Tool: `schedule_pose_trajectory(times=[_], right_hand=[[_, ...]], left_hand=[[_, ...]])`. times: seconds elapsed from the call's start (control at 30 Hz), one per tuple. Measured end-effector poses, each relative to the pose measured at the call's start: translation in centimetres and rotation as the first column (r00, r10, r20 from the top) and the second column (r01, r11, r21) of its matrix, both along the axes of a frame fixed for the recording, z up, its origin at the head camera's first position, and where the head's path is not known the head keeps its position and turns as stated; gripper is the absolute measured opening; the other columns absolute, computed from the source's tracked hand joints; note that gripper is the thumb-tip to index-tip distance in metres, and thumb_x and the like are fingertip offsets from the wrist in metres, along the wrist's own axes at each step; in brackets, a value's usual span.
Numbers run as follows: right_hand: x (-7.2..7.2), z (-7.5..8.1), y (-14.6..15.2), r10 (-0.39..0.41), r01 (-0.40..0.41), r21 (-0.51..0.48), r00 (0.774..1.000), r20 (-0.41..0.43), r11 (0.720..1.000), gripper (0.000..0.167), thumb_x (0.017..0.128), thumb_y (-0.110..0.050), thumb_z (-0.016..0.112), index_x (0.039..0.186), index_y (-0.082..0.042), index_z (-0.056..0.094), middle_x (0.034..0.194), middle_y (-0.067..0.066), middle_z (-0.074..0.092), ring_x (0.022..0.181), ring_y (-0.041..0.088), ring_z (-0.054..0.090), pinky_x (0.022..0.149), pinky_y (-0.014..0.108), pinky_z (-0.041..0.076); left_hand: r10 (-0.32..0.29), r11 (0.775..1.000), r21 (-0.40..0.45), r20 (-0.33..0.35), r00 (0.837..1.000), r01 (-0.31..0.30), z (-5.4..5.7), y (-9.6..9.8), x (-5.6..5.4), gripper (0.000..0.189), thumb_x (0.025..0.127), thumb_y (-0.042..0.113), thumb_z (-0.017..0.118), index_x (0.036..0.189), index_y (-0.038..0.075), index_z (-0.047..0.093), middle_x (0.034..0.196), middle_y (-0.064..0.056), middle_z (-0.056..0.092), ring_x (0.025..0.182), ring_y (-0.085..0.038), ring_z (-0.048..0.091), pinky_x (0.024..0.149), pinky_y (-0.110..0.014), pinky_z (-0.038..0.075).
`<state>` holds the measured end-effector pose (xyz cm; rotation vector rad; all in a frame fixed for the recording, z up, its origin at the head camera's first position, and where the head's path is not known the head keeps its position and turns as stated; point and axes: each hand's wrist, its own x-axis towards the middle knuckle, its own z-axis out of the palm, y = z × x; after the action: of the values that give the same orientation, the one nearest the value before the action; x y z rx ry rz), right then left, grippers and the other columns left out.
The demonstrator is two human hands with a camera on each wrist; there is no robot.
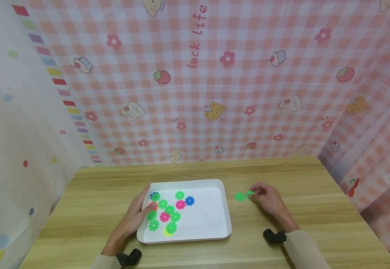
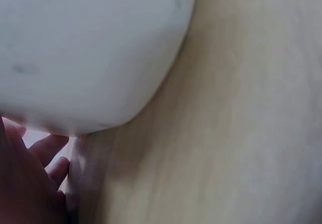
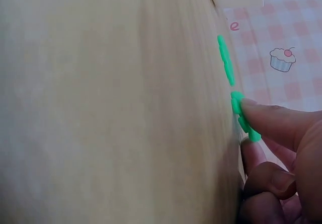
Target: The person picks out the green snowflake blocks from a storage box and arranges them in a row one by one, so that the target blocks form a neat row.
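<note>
A white tray (image 1: 208, 218) lies on the table with several notched plastic discs in it. My left hand (image 1: 135, 216) holds the tray's left side, its thumb over the rim by a red disc (image 1: 153, 206) and its fingers along the outside. In the left wrist view those fingers (image 2: 48, 148) are partly hidden by the tray wall. Right of the tray, my right hand (image 1: 269, 201) pinches a green notched disc (image 3: 243, 117) between thumb and finger, tilted up at the table surface. Just left of it lies another green disc (image 1: 239, 197).
Green, pink, blue and yellow discs, such as a blue disc (image 1: 189, 201), gather in the tray's left half, some overlapping. The wooden table (image 1: 265, 170) ends at a checked cloth (image 1: 195, 134) behind. Black wrist devices (image 1: 274, 236) sit by both forearms.
</note>
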<state>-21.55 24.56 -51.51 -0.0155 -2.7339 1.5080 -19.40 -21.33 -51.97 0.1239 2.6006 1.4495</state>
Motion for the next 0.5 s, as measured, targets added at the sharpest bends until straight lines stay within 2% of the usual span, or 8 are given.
schedule_pose_trajectory(times=[0.2, 0.5], right_hand=[[-0.08, -0.10, -0.19, -0.030, 0.030, 0.020, 1.000, -0.001, 0.999, 0.020, 0.084, -0.006, 0.076, 0.102, -0.002, 0.067, 0.084, 0.005, 0.062, 0.078, 0.016, 0.054, 0.068, 0.026, 0.044], [0.00, -0.07, -0.26, -0.032, 0.032, 0.036, 0.999, -0.001, 0.999, 0.021, 0.085, -0.008, 0.076, 0.102, -0.001, 0.065, 0.081, 0.005, 0.060, 0.075, 0.016, 0.052, 0.065, 0.025, 0.042]], left_hand=[[0.002, 1.000, 0.005, 0.002, 1.000, -0.002, -0.08, -0.07, -0.01, 0.073, 0.102, 0.034, 0.054, 0.161, 0.026, 0.011, 0.164, -0.011, 0.017, 0.147, -0.035, 0.013, 0.115, -0.068, 0.010], [-0.004, 1.000, 0.011, -0.015, 1.000, 0.005, -0.13, -0.07, -0.07, 0.074, 0.101, 0.034, 0.055, 0.161, 0.023, 0.012, 0.164, -0.011, 0.018, 0.147, -0.035, 0.014, 0.115, -0.067, 0.010]])
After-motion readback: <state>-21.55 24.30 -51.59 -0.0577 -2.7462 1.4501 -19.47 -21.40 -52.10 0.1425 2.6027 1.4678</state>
